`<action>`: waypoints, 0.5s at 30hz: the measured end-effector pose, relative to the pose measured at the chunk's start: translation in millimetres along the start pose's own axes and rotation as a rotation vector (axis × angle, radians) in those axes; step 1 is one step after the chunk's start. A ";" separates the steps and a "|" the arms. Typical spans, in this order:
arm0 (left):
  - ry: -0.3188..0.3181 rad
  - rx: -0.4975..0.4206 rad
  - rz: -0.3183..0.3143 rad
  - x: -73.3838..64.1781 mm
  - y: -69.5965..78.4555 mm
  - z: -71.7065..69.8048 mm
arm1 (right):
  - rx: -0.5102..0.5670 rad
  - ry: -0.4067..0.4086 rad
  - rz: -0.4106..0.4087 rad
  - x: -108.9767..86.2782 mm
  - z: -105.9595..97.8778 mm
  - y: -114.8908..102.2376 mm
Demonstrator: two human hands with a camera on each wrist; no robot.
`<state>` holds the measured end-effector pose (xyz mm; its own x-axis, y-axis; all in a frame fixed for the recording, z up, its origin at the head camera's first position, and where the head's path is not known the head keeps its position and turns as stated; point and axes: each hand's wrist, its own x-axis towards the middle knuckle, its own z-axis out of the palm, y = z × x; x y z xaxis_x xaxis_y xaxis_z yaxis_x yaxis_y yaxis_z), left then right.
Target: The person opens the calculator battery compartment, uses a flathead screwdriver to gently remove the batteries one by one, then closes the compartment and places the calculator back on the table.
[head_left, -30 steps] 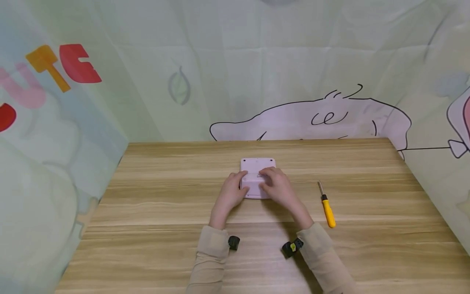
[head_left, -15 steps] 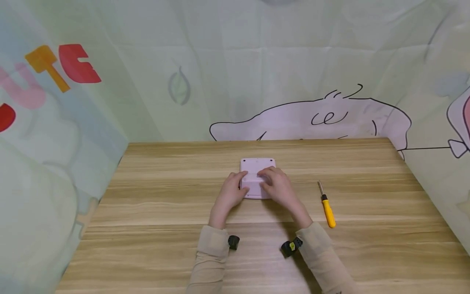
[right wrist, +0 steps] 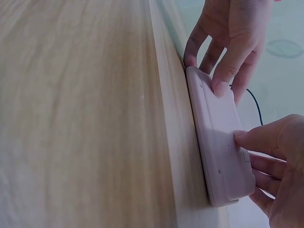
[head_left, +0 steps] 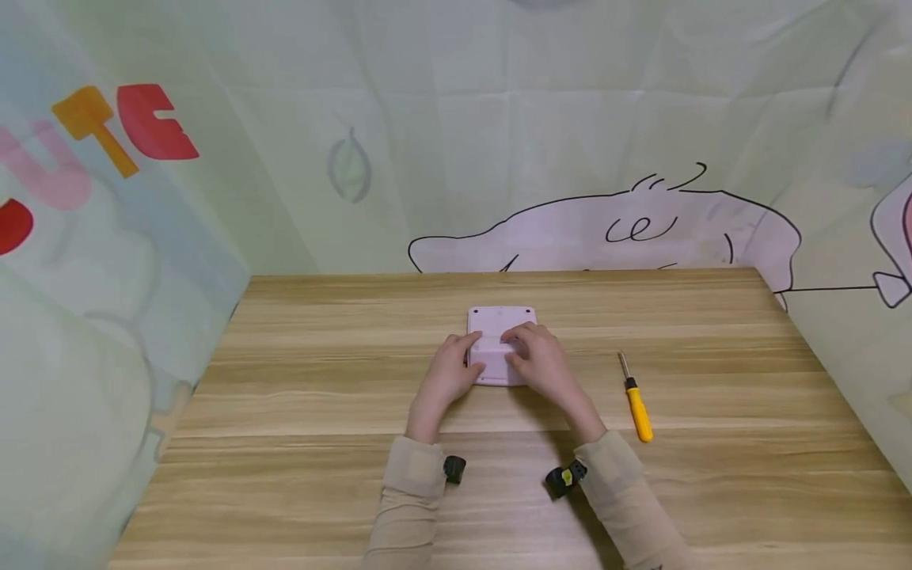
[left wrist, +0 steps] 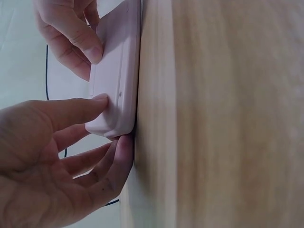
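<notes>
A pale pink calculator (head_left: 499,318) lies back side up on the wooden table (head_left: 321,412), with dark screw holes at its far corners. My left hand (head_left: 447,372) grips its left side. In the left wrist view the left thumb presses on the back of the calculator (left wrist: 114,71), while the fingers curl under its edge. At the right side is my right hand (head_left: 545,366), its fingers bent over the middle of the back. The right wrist view shows the right thumb touching the case (right wrist: 221,128) and the other fingers bent behind it, partly hidden.
A screwdriver (head_left: 637,408) with a yellow handle and metal shaft lies to the right of the right hand, its tip pointing away. Behind the table's far edge hangs a printed cloth backdrop (head_left: 456,142). Small black wrist cameras sit at both sleeves.
The right fingertips have shifted very slightly left across the calculator's back since a second ago. The left hand, the calculator and the screwdriver stay in place.
</notes>
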<state>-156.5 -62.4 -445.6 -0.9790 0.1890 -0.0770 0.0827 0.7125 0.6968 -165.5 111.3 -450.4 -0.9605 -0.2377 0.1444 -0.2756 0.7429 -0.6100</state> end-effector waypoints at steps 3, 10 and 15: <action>0.004 0.000 -0.004 0.6 -0.2 0.4 | -0.004 0.003 0.005 0.0 0.1 -0.3; 0.010 -0.011 -0.020 1.2 0.5 0.1 | -0.001 0.000 0.012 0.4 0.3 -0.3; 0.013 -0.021 -0.024 1.5 -0.1 0.1 | -0.013 -0.002 0.006 0.7 0.5 -0.3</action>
<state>-157.9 -62.1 -445.8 -0.9830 0.1634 -0.0843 0.0558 0.7019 0.7100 -166.1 110.5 -450.5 -0.9621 -0.2344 0.1390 -0.2701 0.7522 -0.6011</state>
